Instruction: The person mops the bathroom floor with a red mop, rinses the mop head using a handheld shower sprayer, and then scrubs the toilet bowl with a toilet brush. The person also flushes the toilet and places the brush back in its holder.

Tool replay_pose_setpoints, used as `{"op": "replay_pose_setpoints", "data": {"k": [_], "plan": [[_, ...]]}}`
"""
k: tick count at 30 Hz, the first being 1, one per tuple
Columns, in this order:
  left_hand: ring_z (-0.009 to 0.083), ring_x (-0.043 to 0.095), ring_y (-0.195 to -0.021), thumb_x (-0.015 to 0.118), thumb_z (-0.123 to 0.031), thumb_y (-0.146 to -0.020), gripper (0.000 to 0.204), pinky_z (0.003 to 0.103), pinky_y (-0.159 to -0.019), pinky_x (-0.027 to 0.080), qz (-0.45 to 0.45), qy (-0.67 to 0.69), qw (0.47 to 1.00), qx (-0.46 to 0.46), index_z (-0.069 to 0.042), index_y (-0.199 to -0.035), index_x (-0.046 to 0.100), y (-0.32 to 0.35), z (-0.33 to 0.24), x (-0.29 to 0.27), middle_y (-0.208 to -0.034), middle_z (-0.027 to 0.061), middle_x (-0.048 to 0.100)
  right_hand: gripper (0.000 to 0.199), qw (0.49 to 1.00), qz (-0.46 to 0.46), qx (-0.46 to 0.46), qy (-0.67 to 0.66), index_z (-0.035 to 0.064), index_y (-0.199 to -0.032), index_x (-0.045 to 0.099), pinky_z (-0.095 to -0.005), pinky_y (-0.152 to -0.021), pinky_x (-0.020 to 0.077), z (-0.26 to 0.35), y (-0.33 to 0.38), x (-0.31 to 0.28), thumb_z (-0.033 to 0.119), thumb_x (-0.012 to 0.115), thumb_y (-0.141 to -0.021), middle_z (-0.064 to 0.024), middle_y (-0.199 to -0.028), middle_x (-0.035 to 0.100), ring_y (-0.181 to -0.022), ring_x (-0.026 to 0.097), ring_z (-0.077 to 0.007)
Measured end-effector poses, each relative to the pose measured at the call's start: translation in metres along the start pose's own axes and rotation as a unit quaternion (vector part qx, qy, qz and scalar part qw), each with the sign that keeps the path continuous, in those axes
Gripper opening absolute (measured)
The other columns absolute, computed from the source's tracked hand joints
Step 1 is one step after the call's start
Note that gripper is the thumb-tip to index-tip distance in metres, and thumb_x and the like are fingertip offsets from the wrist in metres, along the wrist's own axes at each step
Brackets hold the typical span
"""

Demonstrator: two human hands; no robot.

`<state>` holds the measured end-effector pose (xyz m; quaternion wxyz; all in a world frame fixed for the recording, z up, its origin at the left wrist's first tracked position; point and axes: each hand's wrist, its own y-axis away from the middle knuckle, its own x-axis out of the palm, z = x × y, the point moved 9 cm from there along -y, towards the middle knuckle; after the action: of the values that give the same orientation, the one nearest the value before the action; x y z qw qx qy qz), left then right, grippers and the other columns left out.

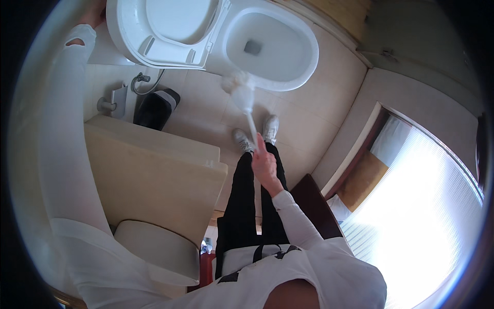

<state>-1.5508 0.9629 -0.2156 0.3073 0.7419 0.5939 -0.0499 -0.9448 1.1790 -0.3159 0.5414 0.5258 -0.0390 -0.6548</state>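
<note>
My right hand (265,165) is wrapped round the handle of a white toilet brush (248,114). The brush points away from me, and its whitish bristle head, a little blurred, is beside the near rim of the toilet bowl (311,64). At the top left my left arm stretches far forward. Only part of my left hand (94,15) shows there, by the outer edge of the raised toilet seat and lid (135,49); its fingers are hidden. Inside the bowl a dark patch marks the drain.
A black bin (157,109) stands by the left wall, below a toilet paper holder (114,102) and a hose tap (141,78). Nearer is a beige partition (154,170), with a white basin (159,247) behind it. A bright window (422,221) lies to the right.
</note>
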Motion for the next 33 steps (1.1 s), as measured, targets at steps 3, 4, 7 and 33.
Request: {"op": "replay_pose_setpoints", "data": {"k": [3, 4, 7, 33], "plan": [[0.0172, 0.051, -0.100, 0.047, -0.035, -0.092, 0.038, 0.029, -0.088, 0.040, -0.007, 0.004, 1.000, 0.012, -0.010, -0.120, 0.054, -0.006, 0.002, -0.006, -0.112, 0.0053, 0.056, 0.061, 0.998, -0.021, 0.063, 0.003, 0.0209, -0.141, 0.028, -0.0513, -0.063, 0.0487, -0.065, 0.019, -0.024, 0.012, 0.052, -0.085, -0.0206, -0.075, 0.063, -0.065, 0.061, -0.0404], [0.0175, 0.051, -0.100, 0.047, -0.035, -0.092, 0.038, 0.029, -0.089, 0.040, -0.008, 0.006, 1.000, 0.017, -0.010, -0.120, 0.054, -0.007, 0.002, -0.008, -0.113, 0.0056, 0.056, 0.059, 0.997, -0.050, 0.060, 0.027, 0.0169, -0.140, 0.030, -0.0515, -0.065, 0.0483, -0.081, 0.023, -0.039, 0.012, 0.052, -0.085, -0.0209, -0.077, 0.063, -0.067, 0.061, -0.0407], [0.0184, 0.050, -0.103, 0.046, -0.035, -0.093, 0.040, 0.029, -0.091, 0.039, -0.013, 0.010, 0.999, 0.030, -0.009, -0.122, 0.052, -0.011, 0.001, -0.011, -0.116, 0.0064, 0.054, 0.062, 0.990, -0.109, 0.070, 0.054, 0.0140, -0.141, 0.029, -0.0496, -0.064, 0.0487, -0.113, 0.026, -0.084, 0.010, 0.051, -0.084, -0.0200, -0.077, 0.063, -0.066, 0.061, -0.0407], [0.0242, 0.057, -0.089, 0.054, -0.033, -0.087, 0.039, 0.036, -0.079, 0.043, 0.004, 0.081, 0.994, -0.078, -0.002, -0.110, 0.061, -0.028, 0.040, -0.022, -0.105, 0.0124, 0.062, 0.061, 0.984, -0.081, -0.077, 0.138, 0.0223, -0.141, 0.027, -0.0533, -0.066, 0.0471, -0.058, -0.210, -0.210, 0.010, 0.047, -0.085, -0.0216, -0.077, 0.063, -0.073, 0.062, -0.0417]]}}
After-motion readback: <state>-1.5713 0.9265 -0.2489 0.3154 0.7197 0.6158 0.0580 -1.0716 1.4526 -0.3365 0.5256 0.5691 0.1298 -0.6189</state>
